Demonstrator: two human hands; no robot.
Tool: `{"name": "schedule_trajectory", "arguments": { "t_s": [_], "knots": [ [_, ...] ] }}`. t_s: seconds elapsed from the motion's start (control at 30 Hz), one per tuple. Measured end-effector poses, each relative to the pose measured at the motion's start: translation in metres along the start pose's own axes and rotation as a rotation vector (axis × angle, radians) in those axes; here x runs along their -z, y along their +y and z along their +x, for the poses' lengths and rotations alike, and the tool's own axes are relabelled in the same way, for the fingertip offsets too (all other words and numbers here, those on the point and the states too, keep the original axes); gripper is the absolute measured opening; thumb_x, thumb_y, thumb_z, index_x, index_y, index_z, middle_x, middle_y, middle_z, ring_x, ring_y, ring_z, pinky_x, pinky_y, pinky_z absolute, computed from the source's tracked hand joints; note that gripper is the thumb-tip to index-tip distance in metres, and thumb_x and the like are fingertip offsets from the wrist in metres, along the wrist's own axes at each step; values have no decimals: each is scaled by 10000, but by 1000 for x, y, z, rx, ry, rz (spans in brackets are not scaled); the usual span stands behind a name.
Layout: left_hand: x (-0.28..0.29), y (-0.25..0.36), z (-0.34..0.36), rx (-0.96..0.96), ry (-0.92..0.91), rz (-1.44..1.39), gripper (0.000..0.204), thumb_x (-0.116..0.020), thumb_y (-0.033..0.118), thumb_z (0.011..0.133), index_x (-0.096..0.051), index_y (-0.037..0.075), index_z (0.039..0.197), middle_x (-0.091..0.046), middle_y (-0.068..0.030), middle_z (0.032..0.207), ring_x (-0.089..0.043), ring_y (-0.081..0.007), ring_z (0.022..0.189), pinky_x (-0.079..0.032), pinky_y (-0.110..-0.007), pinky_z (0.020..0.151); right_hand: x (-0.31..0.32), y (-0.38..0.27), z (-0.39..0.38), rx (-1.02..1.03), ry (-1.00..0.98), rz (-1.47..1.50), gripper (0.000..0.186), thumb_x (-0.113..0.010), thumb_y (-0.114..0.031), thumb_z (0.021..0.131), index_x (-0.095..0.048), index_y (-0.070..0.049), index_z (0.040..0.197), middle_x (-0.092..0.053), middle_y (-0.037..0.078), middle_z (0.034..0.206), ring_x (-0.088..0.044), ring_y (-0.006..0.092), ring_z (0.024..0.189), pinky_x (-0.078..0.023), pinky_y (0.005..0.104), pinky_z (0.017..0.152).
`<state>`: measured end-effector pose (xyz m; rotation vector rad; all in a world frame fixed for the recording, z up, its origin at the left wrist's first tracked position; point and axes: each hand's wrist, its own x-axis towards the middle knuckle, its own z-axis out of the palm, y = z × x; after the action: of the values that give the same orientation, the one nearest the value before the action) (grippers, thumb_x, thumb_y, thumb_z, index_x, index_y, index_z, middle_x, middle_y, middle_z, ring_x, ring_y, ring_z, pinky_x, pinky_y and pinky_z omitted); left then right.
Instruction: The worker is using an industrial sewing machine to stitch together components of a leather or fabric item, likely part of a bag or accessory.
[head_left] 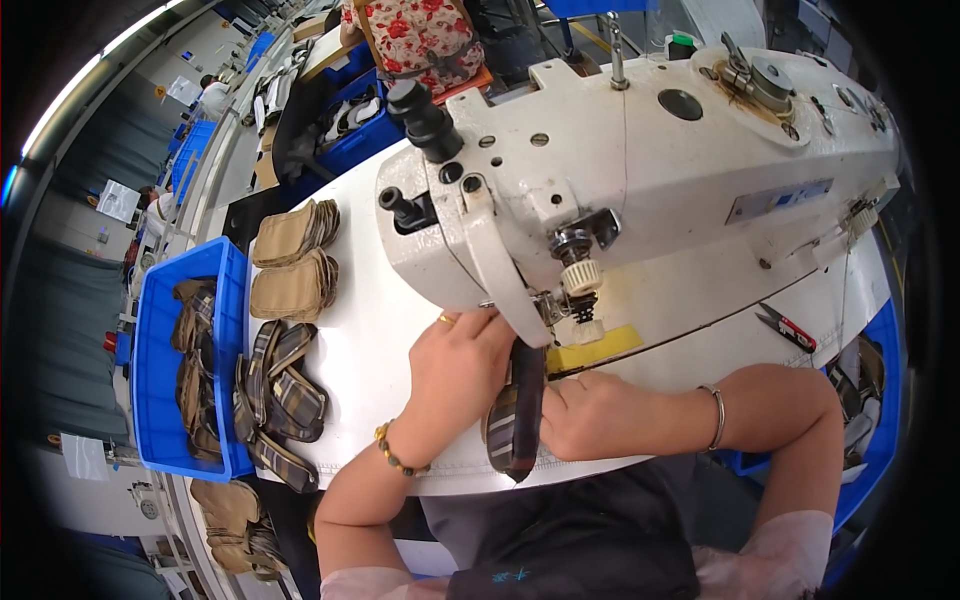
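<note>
A white sewing machine point(660, 150) stands over the table, its needle area partly hidden by the presser parts and my fingers. Beneath it hangs a plaid fabric piece point(500, 440) with a dark band point(526, 405) along it, its lower end reaching the table's near edge. My left hand point(455, 368) is closed on the piece's upper left side, close to the needle; its fingertips are partly hidden behind the machine head. With fingers curled, my right hand point(595, 415) grips the right edge of the same piece, lower down.
Left of the machine lie two stacks of tan fabric pieces point(290, 282) and a heap of plaid pieces point(283, 385). A blue bin point(240, 350) of plaid pieces stands beyond them. Red-handled thread snips point(786, 327) lie at right. A person in a floral top point(425, 40) sits ahead.
</note>
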<state>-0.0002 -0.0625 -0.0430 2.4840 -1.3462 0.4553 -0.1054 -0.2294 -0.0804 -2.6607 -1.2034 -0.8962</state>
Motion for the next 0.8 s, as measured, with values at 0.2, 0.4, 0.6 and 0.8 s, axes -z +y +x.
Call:
{"name": "schedule_trajectory", "arguments": {
  "t_s": [0.2, 0.4, 0.6, 0.8],
  "knots": [
    [1, 19, -18, -78, -157, -20, 455, -638, 100, 760, -672, 71, 1213, -657, -29, 1194, -673, -240, 924, -540, -332, 806, -2, -2, 2, 34, -31, 31, 155, -613, -188, 589, -566, -42, 565, -605, 179, 640, -524, 152, 469, -394, 268, 395],
    [1, 20, -15, -76, -172, 19, 414, -635, 110, 758, -682, 53, 1166, -630, -27, 1157, -631, -210, 984, -537, -318, 771, 4, 3, -2, 59, -86, 95, 150, -616, -178, 583, -571, -36, 570, -588, 152, 605, -525, 154, 453, -395, 278, 383],
    [-1, 13, -7, -78, -130, -16, 402, -668, 105, 732, -700, 66, 1130, -640, -15, 1082, -632, -219, 938, -540, -324, 723, 4, 13, 0, 62, -72, -4, 151, -622, -167, 615, -573, -24, 619, -575, 143, 633, -535, 154, 457, -398, 283, 390],
    [3, 11, -6, -61, -173, -57, 422, -699, 98, 721, -704, 100, 1143, -671, -13, 1105, -663, -247, 919, -549, -336, 720, -1, 17, -2, 21, -74, 73, 148, -627, -151, 623, -626, -5, 646, -647, 220, 694, -576, 167, 458, -422, 288, 393]
  ]
}}
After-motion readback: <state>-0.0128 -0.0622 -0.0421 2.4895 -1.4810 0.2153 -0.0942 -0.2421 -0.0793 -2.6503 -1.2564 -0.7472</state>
